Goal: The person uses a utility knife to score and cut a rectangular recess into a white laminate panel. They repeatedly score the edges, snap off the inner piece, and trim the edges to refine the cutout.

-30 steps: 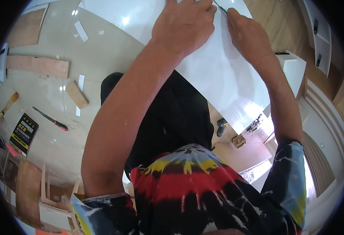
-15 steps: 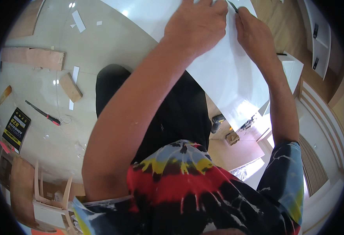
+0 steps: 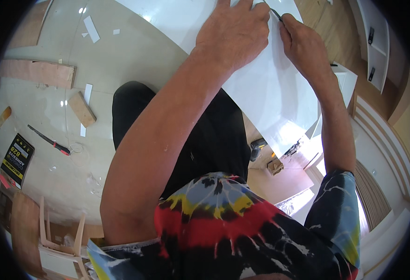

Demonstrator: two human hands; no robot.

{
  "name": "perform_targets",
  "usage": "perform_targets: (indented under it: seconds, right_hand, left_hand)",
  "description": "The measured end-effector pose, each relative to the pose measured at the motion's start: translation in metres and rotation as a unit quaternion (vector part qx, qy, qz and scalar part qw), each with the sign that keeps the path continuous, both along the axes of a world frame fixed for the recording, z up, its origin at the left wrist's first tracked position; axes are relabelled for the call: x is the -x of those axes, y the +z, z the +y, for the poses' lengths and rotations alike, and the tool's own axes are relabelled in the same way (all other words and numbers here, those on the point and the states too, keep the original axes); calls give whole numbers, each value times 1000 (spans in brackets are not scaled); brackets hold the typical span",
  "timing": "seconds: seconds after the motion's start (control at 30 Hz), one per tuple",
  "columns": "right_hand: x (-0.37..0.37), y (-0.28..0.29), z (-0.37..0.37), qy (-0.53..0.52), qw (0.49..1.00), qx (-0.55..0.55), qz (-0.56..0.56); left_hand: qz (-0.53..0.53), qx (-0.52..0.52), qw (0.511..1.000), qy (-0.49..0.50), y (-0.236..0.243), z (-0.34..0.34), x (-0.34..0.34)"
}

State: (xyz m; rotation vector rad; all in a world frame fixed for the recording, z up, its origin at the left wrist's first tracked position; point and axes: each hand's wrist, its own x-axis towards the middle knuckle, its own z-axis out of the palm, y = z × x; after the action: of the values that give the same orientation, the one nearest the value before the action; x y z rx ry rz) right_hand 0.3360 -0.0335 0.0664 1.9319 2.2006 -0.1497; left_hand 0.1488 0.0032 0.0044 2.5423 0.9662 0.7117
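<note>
My left hand [image 3: 230, 32] lies spread on a large glossy white sheet [image 3: 268, 95] at the top centre, its fingertips partly cut off by the frame's edge. Just right of it, my right hand [image 3: 303, 44] grips a thin dark tool [image 3: 276, 14], perhaps a blade, that points up-left across the sheet towards my left fingers. What the tool's tip touches is too small to tell. The sheet extends down-right past my dark trousers [image 3: 135, 102].
Left floor: wooden board [image 3: 36, 70], small wood block [image 3: 81, 107], red-handled saw-like tool [image 3: 50, 140], brush [image 3: 1, 121], black-and-yellow package [image 3: 15, 161], white offcuts, wooden frame [image 3: 62, 233]. Right: white cabinet [image 3: 373, 51]. Below the sheet: a drill [image 3: 256, 147].
Both hands have shifted right in the view, with the right hand slightly lower and the dark tool still in it. The surroundings have shifted slightly left as the view moved.
</note>
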Motion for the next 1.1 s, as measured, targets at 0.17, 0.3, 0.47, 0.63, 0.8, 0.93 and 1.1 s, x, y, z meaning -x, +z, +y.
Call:
perform_targets:
  seconds: [0.17,0.3,0.47,0.63,0.8,0.93,1.1]
  right_hand:
    - [4,-6,-1,-9,1000,-6,6]
    - [6,-3,-2,-30,999,22,-34]
    - [7,-4,5,-9,999,20,-35]
    - [0,-5,-10,-36,999,4,-16]
    - [-7,-6,-13,0,1000,2,8]
    - [-7,-6,-12,6,1000,-10,2]
    - [-1,-6,-14,-23,999,7,-26]
  left_hand:
    - [-6,22,1000,0,-2,-3,1]
    - [15,12,1000,-13,0,0,0]
    - [47,43,998,-18,6,2,0]
    - [38,20,999,-24,1,1,-3]
    - [32,20,999,-9,0,1,0]
    - [5,12,1000,-8,-1,-2,-1]
    - [3,25,1000,-6,-3,-2,-2]
